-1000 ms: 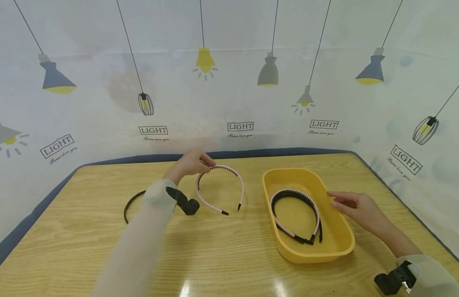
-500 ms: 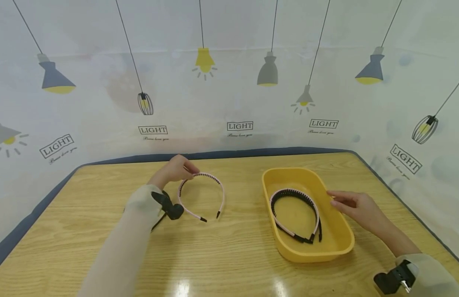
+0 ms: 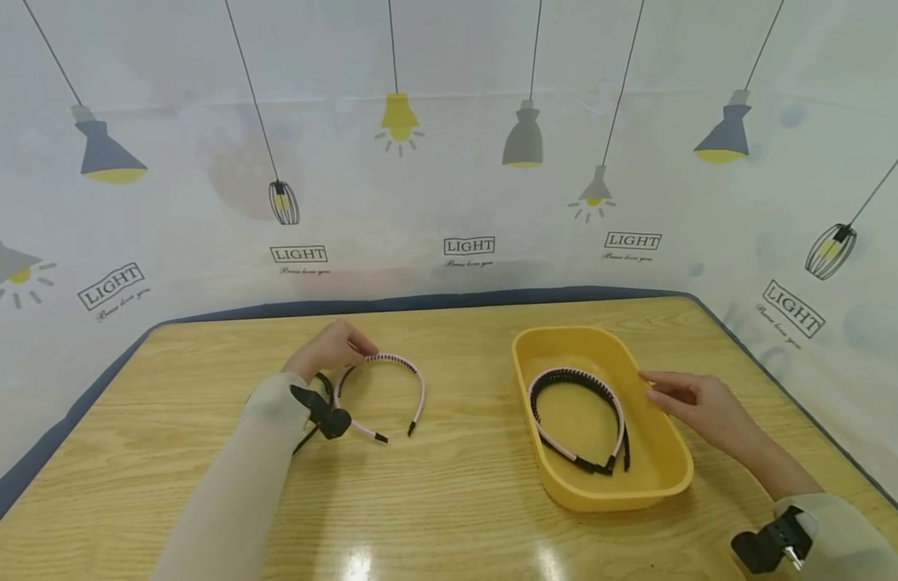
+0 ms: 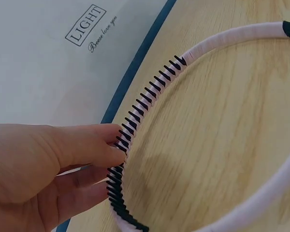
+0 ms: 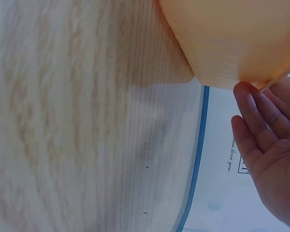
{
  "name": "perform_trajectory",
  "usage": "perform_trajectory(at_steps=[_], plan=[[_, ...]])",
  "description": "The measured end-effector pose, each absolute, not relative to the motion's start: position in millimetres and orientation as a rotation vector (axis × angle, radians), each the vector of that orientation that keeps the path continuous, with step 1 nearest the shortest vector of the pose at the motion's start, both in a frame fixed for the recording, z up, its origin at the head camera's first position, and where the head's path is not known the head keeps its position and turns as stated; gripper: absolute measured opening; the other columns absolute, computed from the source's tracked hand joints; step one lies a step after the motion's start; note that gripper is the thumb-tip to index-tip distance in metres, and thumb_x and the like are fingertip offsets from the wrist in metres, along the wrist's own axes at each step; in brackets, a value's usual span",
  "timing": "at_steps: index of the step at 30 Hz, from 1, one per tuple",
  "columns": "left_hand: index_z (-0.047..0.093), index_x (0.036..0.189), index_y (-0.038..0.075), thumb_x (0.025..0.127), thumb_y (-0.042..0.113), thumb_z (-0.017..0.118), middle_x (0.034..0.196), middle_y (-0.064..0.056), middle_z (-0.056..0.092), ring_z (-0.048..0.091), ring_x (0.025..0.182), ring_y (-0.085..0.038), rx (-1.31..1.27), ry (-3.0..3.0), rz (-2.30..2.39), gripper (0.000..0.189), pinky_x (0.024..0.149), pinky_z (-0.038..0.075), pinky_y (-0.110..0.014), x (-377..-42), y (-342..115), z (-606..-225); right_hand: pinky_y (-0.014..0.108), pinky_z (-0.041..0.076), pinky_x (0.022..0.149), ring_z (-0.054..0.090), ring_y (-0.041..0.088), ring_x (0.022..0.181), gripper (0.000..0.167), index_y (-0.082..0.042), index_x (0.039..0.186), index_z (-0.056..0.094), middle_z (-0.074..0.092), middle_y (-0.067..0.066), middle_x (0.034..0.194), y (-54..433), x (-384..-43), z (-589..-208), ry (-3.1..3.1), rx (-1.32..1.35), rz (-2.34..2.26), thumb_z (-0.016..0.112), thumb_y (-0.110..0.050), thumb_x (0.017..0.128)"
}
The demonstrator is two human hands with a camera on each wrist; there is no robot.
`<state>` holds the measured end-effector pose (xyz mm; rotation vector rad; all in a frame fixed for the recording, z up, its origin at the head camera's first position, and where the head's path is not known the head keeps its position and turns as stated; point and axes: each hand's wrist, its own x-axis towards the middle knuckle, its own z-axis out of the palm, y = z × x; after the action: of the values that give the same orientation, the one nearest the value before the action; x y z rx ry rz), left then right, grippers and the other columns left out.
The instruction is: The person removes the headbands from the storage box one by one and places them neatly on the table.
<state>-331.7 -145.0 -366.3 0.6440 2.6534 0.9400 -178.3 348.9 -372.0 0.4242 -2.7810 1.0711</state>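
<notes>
In the head view my left hand point(image 3: 331, 350) pinches a pink headband point(image 3: 423, 391) by the top of its arch, near the table's back left. Black comb teeth line the arch in the left wrist view, where thumb and fingers point(image 4: 82, 147) grip it. A black headband point(image 3: 323, 386) lies beside it, partly hidden behind my left wrist. My right hand point(image 3: 706, 411) holds the right rim of a yellow plastic bin point(image 3: 670, 490); in the right wrist view its fingers point(image 5: 251, 108) touch the outer wall. Inside the bin lie overlapping pink and black headbands point(image 3: 575, 378).
Light wood-grain table point(image 3: 449, 516) lies under everything, and its back edge meets a pale curtain point(image 3: 449, 186) printed with lamps. Dark camera mounts sit on both wrists, with the left one point(image 3: 328, 418) close over the black headband.
My left hand has moved left and toward me with the pink headband, coming over beside the black headband. The black headband has shifted right. My right hand and the bin have stayed put.
</notes>
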Motion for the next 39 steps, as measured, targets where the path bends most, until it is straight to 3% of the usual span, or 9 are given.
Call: perform_trajectory(at_steps=[39], plan=[[0.067, 0.106, -0.005, 0.083, -0.006, 0.057, 0.106, -0.02, 0.063, 0.059, 0.098, -0.032, 0.645, 2.643, 1.004, 0.025, 0.075, 0.051, -0.036, -332.7, -144.6, -381.6, 0.021, 0.051, 0.068, 0.06, -0.002, 0.085, 0.037, 0.004, 0.122, 0.056, 0.061, 0.022, 0.111, 349.5, -177.8, -371.3, -2.781, 0.415, 1.089, 0.057, -0.018, 0.092]])
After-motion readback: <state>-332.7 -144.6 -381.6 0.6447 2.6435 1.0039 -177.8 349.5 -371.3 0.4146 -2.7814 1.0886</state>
